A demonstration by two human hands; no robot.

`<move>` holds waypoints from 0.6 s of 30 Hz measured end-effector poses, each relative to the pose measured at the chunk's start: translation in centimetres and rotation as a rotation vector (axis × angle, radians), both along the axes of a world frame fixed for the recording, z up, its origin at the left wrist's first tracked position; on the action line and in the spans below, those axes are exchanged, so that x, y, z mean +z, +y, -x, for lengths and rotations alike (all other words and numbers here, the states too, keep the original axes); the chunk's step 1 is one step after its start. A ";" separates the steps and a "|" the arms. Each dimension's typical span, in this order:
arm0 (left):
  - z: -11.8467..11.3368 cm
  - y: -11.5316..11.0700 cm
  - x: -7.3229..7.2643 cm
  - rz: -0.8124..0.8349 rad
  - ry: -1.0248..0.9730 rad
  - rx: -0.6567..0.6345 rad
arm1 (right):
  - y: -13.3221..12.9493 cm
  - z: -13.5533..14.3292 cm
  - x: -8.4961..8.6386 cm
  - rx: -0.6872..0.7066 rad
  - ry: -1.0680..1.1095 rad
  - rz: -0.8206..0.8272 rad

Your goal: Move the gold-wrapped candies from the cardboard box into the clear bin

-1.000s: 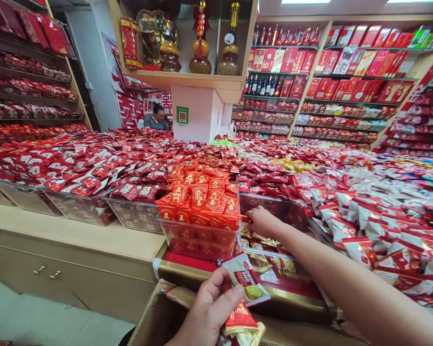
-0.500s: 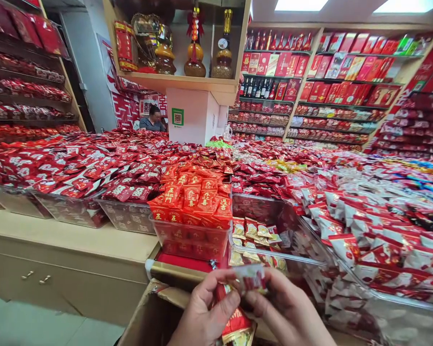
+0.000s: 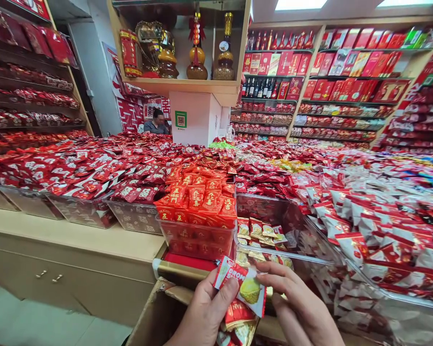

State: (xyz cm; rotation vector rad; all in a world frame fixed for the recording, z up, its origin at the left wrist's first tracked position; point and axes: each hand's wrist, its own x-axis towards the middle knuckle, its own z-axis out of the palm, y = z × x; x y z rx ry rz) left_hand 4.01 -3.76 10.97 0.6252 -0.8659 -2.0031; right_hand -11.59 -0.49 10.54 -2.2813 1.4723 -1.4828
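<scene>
Durian-print packet (image 3: 251, 290): near, in front of the bins, face up and tilted. Left hand (image 3: 207, 310) grasps it, thumb flat across its left part; red-and-gold packets (image 3: 239, 315) sit below it in the same grip. The thumb probably presses the lot together so none slips, leaving most of the print uncovered.

Right hand (image 3: 299, 300): fingers loosely bent and parted, tips at the packet's right edge; no closed grip seen. Whether they touch or merely hover, cannot tell. They seem placed to steady or straighten that side.

Under and left of the hands, open cardboard box (image 3: 147, 310), inside dark; contents not made out.

Just beyond, clear bin (image 3: 299, 260), low fill: gold-and-red packets (image 3: 261, 230) bunched at its left, dark space behind. To its left, smaller clear bin (image 3: 166, 224) heaped above the rim with orange-red packets (image 3: 198, 198), the front ones upright, likely so the gold lettering shows. To the right, bin of white-and-red packets (image 3: 351, 246), piled high.

Left: pale tabletop (image 3: 137, 247), row of clear bins along its far side, red packets overflowing.

Far: white pillar (image 3: 191, 132), seated person (image 3: 157, 126), shelves of bottles and boxes.
</scene>
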 end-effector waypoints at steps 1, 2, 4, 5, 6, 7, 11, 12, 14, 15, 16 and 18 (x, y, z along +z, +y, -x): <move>0.0 0.0 0.0 0.015 -0.003 -0.003 | 0.0 0.1 0.1 0.023 -0.039 -0.034; 0.1 0.0 -0.1 0.031 -0.006 -0.012 | 0.0 0.1 0.2 0.059 -0.059 -0.065; 0.1 0.1 -0.3 0.066 -0.010 -0.037 | 0.0 -0.1 0.3 0.137 -0.075 -0.134; 0.1 0.0 -0.4 0.084 -0.015 -0.042 | 0.0 -0.1 0.4 0.171 -0.086 -0.159; 0.1 0.0 -0.6 0.100 -0.026 -0.035 | 0.0 -0.1 0.6 0.191 -0.108 -0.181; 0.1 0.0 -0.8 0.108 -0.049 -0.017 | 0.0 0.1 1.1 0.187 -0.130 -0.202; -0.3 -0.3 -1.6 0.099 -0.229 0.050 | -1.9 3.0 5.3 -0.127 -0.089 -0.122; -0.3 -0.4 -1.8 0.106 -0.264 0.050 | -3.1 4.0 6.6 -0.273 -0.049 -0.121; -0.4 -0.4 -1.9 0.144 -0.302 0.041 | -6.1 6.0 8.6 -0.521 0.087 -0.271; -0.4 -0.4 -1.9 0.170 -0.312 0.041 | -7.9 6.8 9.1 -0.583 0.202 -0.409; -0.4 -0.3 -1.9 0.199 -0.323 0.045 | -9.7 7.4 9.2 -0.599 0.345 -0.545; -0.5 -0.2 -1.7 0.251 -0.347 0.056 | -12.8 8.2 8.4 -0.580 0.590 -0.705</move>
